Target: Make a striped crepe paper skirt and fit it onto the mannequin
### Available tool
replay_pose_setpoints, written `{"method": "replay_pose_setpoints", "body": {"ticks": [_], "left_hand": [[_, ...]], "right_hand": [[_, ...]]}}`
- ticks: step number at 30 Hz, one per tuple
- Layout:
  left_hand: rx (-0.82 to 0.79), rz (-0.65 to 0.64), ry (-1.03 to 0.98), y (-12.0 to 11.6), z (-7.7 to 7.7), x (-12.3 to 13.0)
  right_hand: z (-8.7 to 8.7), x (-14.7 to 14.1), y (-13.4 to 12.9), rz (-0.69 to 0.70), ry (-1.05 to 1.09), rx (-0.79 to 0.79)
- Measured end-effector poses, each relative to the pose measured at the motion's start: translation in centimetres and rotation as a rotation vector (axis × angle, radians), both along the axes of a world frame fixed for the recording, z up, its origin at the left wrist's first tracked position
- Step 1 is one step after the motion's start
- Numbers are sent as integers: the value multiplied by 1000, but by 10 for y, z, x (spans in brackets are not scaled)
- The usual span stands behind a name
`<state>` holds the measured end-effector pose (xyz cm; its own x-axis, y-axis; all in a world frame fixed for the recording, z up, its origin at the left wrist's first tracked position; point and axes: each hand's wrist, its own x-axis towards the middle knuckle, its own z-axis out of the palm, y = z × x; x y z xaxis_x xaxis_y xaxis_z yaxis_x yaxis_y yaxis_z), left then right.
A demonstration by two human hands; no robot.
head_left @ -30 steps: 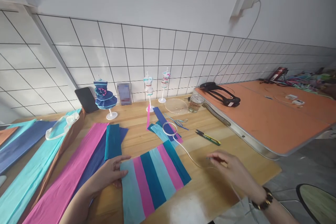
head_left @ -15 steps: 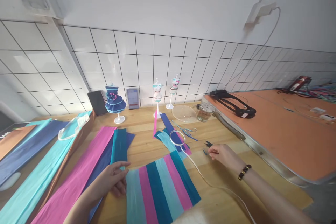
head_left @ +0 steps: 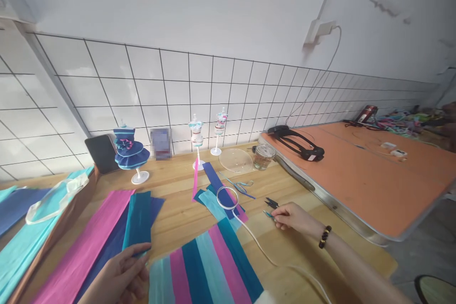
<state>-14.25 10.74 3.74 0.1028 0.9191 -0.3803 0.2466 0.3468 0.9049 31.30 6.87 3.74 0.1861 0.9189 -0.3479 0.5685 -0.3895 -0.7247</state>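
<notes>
My left hand (head_left: 123,273) rests by the left edge of a striped fabric panel (head_left: 210,266) in teal, pale aqua and pink. Its fingers are loosely apart, near a folded teal strip (head_left: 138,218). My right hand (head_left: 290,216) is low over the wood, its fingertips pinched at one end of a small teal tool (head_left: 268,213); its kind is too small to make out. Black thread snips (head_left: 271,203) lie just beyond those fingertips. Left of them, a white ring on a cable (head_left: 228,198) lies over blue, aqua and pink fabric scraps (head_left: 210,199).
Blue-handled scissors (head_left: 242,186), a clear round plate (head_left: 235,160) and a lidded glass (head_left: 264,156) are farther back. Small dress forms (head_left: 195,135) and a blue ruffled dress (head_left: 130,149) stand along the wall. Long fabric strips (head_left: 89,242) cover the left. An orange table (head_left: 356,175) adjoins on the right.
The view has turned to the right, so things appear farther left. My right fingertips have moved closer in on the small teal tool. My left hand stays by the striped panel.
</notes>
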Motion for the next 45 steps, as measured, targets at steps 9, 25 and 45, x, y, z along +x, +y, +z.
{"method": "replay_pose_setpoints", "body": {"ticks": [9, 25, 45], "left_hand": [[47, -18, 6, -1, -2, 3], [56, -140, 45, -4, 11, -1], [369, -49, 563, 0, 4, -11]], "right_hand": [[-4, -14, 17, -6, -277, -134], [-19, -53, -17, 114, -1064, 261], [-9, -36, -13, 106, -1110, 213]]}}
